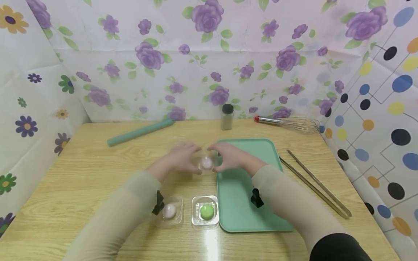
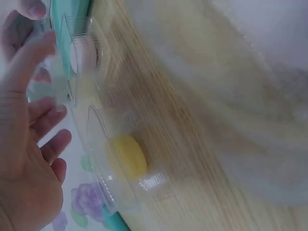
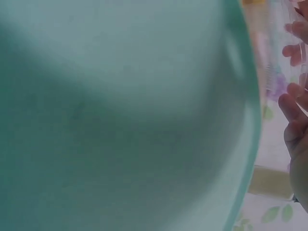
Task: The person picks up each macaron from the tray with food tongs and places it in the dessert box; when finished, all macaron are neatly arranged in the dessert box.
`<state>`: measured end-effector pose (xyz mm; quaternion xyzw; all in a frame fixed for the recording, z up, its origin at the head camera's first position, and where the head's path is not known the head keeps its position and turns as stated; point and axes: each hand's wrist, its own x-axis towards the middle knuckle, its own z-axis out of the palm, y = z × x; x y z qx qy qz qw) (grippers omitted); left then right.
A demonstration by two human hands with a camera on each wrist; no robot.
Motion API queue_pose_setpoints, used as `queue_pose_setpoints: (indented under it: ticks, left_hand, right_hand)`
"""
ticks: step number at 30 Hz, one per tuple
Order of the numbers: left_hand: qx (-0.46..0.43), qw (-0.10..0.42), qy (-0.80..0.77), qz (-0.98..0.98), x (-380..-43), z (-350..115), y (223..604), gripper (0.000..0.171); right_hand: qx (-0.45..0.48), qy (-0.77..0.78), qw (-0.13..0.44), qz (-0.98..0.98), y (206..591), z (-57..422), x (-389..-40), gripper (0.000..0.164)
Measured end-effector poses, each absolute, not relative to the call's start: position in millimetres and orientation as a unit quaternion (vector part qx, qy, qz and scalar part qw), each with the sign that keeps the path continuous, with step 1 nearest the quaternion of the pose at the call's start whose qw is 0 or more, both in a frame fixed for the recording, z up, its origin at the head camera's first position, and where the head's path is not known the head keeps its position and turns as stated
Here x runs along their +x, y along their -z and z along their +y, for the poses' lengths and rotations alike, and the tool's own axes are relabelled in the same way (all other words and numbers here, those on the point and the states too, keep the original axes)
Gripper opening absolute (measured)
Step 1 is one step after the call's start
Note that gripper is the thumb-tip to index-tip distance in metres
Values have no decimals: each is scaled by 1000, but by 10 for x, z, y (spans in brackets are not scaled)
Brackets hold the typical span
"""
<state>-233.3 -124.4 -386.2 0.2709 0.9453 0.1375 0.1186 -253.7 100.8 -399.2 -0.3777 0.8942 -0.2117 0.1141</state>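
My left hand [image 1: 181, 157] and right hand [image 1: 233, 157] face each other across a clear plastic box holding a pale pink macaron [image 1: 207, 163]. Between their curved fingers is a see-through plastic piece, apparently a lid [image 3: 303, 60], which both hands seem to pinch at its sides; the head view barely shows it. In the left wrist view, the pink macaron's box [image 2: 98, 62] stands just beyond the fingers. Closer to that camera, a yellow macaron [image 2: 127, 156] sits in another clear box, mostly hidden behind my left hand in the head view.
Nearer me are clear boxes with a pink macaron [image 1: 169, 211] and a green macaron [image 1: 207, 211]. A green tray [image 1: 241, 203] lies under my right forearm, with tongs [image 1: 316, 185] to its right. Behind are a rolling pin [image 1: 140, 132], a black-capped jar [image 1: 226, 117] and a whisk [image 1: 290, 123].
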Motion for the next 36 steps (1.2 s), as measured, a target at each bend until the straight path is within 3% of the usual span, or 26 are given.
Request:
queue_pose_setpoints:
  ticks: [16, 24, 36]
  left_hand:
    - [291, 141, -50, 945, -2328, -1198, 3833, 83]
    - [289, 129, -33, 948, -2319, -1203, 3858, 73]
    - [271, 118, -67, 953, -2206, -1211, 3784, 73]
  right_hand:
    - [-374, 195, 119, 899, 4114, 964, -2531, 77]
    - [-350, 177, 138, 910, 4090, 929, -2539, 77]
    - [-342, 191, 146, 908, 4094, 950, -2533, 79]
